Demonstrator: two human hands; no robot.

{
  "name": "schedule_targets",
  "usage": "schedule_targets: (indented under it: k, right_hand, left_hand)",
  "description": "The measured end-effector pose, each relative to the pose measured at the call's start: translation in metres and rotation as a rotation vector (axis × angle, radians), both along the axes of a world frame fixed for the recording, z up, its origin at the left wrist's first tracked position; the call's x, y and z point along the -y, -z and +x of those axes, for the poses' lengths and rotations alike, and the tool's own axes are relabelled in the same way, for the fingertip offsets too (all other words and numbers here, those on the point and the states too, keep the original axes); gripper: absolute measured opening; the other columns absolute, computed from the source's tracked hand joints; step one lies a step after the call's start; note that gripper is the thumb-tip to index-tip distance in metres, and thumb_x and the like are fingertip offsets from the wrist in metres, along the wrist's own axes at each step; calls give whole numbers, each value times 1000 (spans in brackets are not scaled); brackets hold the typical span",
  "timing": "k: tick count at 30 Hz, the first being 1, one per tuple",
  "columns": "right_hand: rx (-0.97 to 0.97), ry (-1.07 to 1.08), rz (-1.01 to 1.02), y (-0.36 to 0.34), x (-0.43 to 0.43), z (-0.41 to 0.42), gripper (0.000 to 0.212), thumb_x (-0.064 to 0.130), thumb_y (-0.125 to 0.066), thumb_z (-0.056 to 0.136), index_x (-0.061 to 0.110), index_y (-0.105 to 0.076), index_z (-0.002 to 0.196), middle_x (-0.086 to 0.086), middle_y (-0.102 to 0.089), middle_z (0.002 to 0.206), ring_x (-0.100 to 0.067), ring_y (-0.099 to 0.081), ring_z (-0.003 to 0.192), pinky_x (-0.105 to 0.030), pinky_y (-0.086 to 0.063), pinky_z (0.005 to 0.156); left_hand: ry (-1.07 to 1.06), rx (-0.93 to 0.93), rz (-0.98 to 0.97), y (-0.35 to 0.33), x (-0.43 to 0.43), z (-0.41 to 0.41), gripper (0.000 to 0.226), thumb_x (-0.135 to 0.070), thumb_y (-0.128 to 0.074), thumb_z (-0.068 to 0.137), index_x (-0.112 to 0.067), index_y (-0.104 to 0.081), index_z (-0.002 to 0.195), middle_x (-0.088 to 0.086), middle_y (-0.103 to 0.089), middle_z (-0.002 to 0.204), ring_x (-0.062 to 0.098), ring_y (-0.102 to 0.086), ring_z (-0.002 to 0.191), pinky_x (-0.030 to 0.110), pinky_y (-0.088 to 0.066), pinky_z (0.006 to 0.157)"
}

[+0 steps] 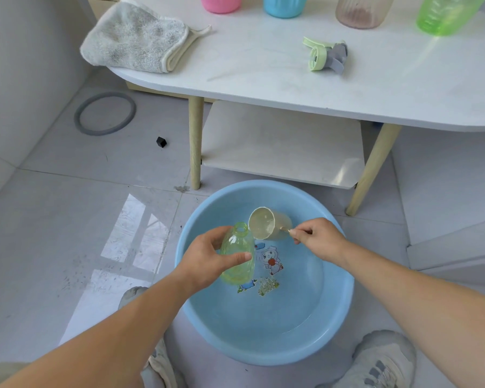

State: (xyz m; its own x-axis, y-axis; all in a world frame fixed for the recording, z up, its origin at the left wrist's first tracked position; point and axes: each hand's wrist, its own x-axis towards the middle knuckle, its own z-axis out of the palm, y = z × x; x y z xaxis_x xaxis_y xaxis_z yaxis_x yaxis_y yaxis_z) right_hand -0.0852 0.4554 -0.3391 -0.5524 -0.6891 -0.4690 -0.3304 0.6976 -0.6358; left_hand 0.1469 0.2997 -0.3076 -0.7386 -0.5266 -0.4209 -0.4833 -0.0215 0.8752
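Note:
A blue plastic basin [336,312] with a cartoon print sits on the floor and holds shallow water. My left hand [207,261] grips a clear yellow-green bottle [240,247] over the basin, its open neck pointing away from me. A beige cup [266,226] lies tilted on its side at the basin's far part, mouth toward me. My right hand [317,238] pinches a thin stick-like thing [285,229] whose tip is beside the cup's wall.
A white low table [263,79] stands behind the basin, bearing a grey cloth [135,37], a green-and-grey bottle lid [326,53], and pink [220,2], blue [284,5], brownish [361,11] and green [445,14] cups. A grey ring [105,113] and small black piece [161,142] lie on the floor.

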Motion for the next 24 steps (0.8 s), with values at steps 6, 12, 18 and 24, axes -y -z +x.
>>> schedule_targets:
  k: [6,12,18,24]
  right_hand:
    - [159,107,-204,-46,-6,-4,19,22,-64,95,16,-74,80,-1,-75,80,-17,-72,85,-40,-54,97]
    - [151,86,-307,-114,-13,-1,16,16,-65,93,15,-74,81,-13,-76,87,-18,-72,84,-34,-55,95]
    - [27,-9,-344,-173,-22,8,21,20,-63,95,6,-76,85,-11,-76,88,-10,-71,81,-22,-51,81]
    - [-131,-90,-369,-198,-31,14,43,65,-57,74,26,-77,79,-24,-68,86,-46,-59,92,-55,-46,93]
  left_hand:
    - [-18,-23,-1,-9,1,4,73,-45,-95,65,-34,-64,130,-13,-74,118,0,-67,113,26,-52,100]
    - [10,-59,-2,-31,-4,2,39,-25,-91,76,-34,-72,109,-17,-78,102,-3,-72,95,8,-51,75]
    - [24,-104,-17,-48,-12,-6,40,-25,-92,75,-42,-68,103,-18,-77,102,-8,-69,97,4,-50,74]
    - [39,-137,-12,-58,-14,-6,41,-26,-91,75,-43,-67,103,-18,-76,103,-8,-69,97,5,-51,73]
